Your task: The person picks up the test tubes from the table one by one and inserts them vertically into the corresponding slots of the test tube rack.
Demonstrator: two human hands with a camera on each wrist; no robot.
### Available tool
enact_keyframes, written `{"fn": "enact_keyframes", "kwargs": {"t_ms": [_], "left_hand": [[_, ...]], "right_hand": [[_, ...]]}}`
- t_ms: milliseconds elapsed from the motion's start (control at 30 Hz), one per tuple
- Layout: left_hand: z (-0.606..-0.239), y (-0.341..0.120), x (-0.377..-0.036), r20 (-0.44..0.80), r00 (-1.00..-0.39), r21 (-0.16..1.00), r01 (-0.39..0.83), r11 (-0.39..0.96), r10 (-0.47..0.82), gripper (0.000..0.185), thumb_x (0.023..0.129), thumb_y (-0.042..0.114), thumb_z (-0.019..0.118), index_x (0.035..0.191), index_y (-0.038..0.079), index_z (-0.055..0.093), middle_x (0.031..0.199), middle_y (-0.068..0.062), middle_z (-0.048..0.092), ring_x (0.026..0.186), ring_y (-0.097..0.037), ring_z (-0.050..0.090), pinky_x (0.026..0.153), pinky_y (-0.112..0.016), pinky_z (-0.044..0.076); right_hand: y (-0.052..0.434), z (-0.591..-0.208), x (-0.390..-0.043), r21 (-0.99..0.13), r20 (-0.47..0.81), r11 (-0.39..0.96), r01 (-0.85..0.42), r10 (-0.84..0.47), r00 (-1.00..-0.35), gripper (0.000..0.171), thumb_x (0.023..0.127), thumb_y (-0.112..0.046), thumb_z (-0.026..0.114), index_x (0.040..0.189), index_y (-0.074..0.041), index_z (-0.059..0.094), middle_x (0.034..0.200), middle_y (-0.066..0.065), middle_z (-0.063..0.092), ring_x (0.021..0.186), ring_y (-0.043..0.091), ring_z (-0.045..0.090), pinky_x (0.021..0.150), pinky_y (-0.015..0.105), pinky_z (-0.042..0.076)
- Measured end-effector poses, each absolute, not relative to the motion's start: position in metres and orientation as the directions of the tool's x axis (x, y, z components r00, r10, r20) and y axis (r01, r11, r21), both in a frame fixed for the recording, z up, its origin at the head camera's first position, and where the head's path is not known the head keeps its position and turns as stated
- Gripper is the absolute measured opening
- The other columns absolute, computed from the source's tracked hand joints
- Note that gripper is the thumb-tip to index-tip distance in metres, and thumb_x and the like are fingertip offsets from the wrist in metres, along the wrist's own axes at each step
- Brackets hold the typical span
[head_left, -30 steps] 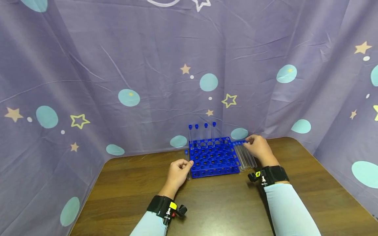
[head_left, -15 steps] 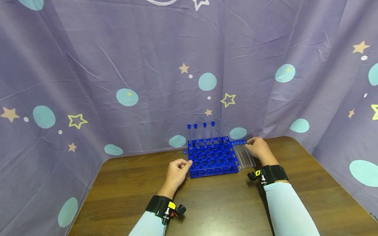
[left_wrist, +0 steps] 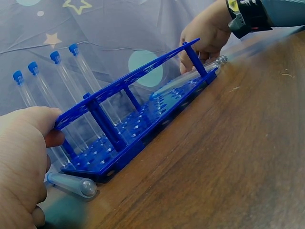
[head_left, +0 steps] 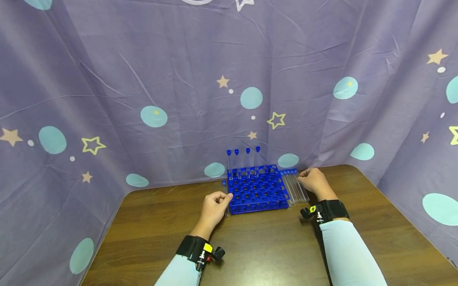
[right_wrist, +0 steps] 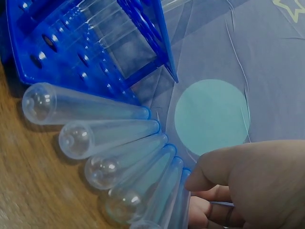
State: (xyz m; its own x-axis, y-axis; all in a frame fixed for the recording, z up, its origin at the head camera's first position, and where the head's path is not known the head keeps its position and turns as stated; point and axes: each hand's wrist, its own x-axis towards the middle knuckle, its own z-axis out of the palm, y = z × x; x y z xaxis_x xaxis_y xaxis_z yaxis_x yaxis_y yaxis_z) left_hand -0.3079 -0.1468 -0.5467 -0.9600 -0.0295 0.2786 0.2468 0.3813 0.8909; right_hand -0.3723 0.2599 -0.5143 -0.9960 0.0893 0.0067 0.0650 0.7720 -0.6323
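My right hand pinches the blue-capped far end of the outermost clear plastic tube, lying lengthwise right of the blue rack, which my curled left hand steadies.

The rack is blue plastic, smooth with a slight sheen on its bars and hole rims. The tubes lying to its right are clear, glossy plastic with rounded ends that catch the light, and the four standing at its far edge look the same, each topped by a matt blue plastic cap. The table is dark brown wood with a visible grain and a soft satin finish. Behind it hangs a backdrop of thin, creased purple cloth, matt and printed with stars.
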Motion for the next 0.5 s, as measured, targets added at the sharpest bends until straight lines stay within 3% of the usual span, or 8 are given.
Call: {"fn": "enact_keyframes", "kwargs": {"t_ms": [267, 500], "left_hand": [[-0.5475, -0.1481, -0.3097, 0.282, -0.959, 0.885, 0.254, 0.389, -0.016, 0.034, 0.103, 0.029, 0.085, 0.078, 0.008, 0.078, 0.061, 0.012, 0.051, 0.060, -0.008, 0.050, 0.063, -0.026, 0.044], [-0.5483, -0.1490, -0.3099, 0.270, -0.963, 0.887, 0.244, 0.392, -0.011, 0.033, 0.104, 0.030, 0.085, 0.078, 0.011, 0.079, 0.062, 0.011, 0.052, 0.061, -0.008, 0.051, 0.064, -0.026, 0.044]], "right_hand": [[0.2619, -0.5167, -0.3750, -0.630, 0.034, 0.774, 0.060, 0.105, -0.994, 0.031, 0.099, -0.027, 0.076, 0.108, 0.002, 0.081, 0.117, 0.026, 0.080, 0.108, 0.045, 0.074, 0.103, 0.063, 0.058], [0.2628, -0.5209, -0.3750, -0.620, 0.039, 0.782, 0.062, 0.110, -0.993, 0.032, 0.098, -0.027, 0.078, 0.110, 0.003, 0.081, 0.119, 0.027, 0.081, 0.109, 0.046, 0.075, 0.102, 0.062, 0.059]]}}
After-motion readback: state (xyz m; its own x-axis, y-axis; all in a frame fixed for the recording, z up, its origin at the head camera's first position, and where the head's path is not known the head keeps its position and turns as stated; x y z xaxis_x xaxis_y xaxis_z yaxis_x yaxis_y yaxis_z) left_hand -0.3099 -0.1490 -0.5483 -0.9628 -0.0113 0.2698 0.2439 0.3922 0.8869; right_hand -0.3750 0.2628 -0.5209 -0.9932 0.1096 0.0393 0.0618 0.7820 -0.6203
